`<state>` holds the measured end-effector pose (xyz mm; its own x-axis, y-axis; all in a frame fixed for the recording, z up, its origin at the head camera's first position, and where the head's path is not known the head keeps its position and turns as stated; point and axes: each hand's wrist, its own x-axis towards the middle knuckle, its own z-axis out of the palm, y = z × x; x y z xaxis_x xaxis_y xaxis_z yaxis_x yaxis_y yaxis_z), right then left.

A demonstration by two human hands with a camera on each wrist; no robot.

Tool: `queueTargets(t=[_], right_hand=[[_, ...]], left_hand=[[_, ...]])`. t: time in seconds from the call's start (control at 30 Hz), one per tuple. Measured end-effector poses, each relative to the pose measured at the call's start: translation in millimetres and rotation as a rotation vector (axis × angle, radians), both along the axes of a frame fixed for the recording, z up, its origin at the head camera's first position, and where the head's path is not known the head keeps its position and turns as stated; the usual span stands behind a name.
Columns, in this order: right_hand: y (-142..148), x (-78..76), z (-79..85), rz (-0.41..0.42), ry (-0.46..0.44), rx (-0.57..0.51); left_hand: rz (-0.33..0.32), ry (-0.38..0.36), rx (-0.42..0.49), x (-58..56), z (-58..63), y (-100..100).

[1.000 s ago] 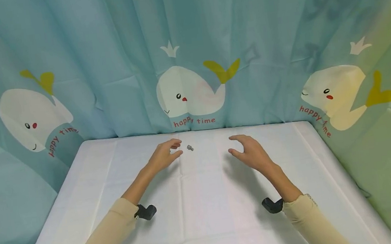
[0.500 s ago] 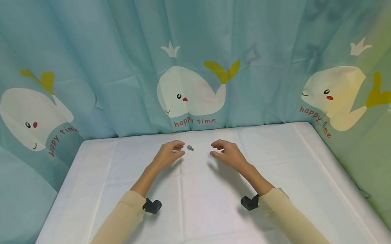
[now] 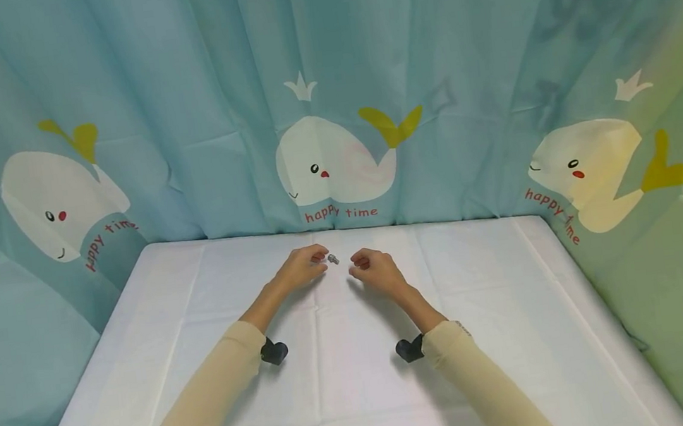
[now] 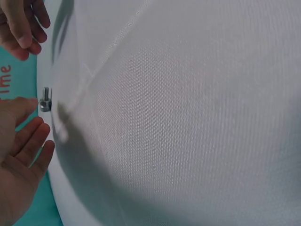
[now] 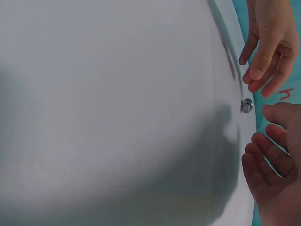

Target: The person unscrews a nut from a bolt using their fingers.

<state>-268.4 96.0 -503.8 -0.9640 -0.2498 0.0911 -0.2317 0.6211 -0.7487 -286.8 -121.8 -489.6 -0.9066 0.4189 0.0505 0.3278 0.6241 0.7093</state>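
Observation:
A small silver metal bolt (image 3: pixel 334 259) with a thick hex end lies on the white cloth near the table's far edge. My left hand (image 3: pixel 303 266) is just to its left, fingers and thumb apart and loosely bent, with nothing in them. On the other side, a little farther off, my right hand (image 3: pixel 379 270) hovers with bent, parted fingers and holds nothing. In the left wrist view the bolt (image 4: pixel 45 100) shows its narrow shank beyond my left fingertips (image 4: pixel 45 149). The right wrist view shows the bolt (image 5: pixel 246 106) between both hands, thick end toward the camera.
A white cloth (image 3: pixel 349 382) with fold creases covers the table. Blue-green curtains (image 3: pixel 216 186) printed with whales hang along the back and sides. Each wrist wears a black camera mount, the left mount (image 3: pixel 275 352) and right mount (image 3: pixel 409 349) facing inward.
My right hand has moved left, from well right of the bolt to close by it, its fingers drawing nearer together. My left hand has edged right toward the bolt. The bolt stays in place.

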Motion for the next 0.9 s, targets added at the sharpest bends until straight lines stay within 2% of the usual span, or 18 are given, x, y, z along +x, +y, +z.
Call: queueTargets(t=[0.2,0.4,0.6,0.9], right_hand=[[-10,-4.4,-5.4,0.014,-0.012,0.02],[-18,-10.0,-8.9,-0.044,-0.044,0.014],[-24,-17.3,-9.9,-0.108,-0.06,0.008],[-32,-22.7,-13.7,-0.097,-0.025,0.067]], left_hand=[[0.014,-0.014,-0.062,-3.8,-1.1,1],[0.016,0.016,-0.089,-9.4,-1.6,3],[0.009,0.053,-0.101,-16.6,-5.8,6],[0.003,0.08,-0.09,-19.4,-3.3,10]])
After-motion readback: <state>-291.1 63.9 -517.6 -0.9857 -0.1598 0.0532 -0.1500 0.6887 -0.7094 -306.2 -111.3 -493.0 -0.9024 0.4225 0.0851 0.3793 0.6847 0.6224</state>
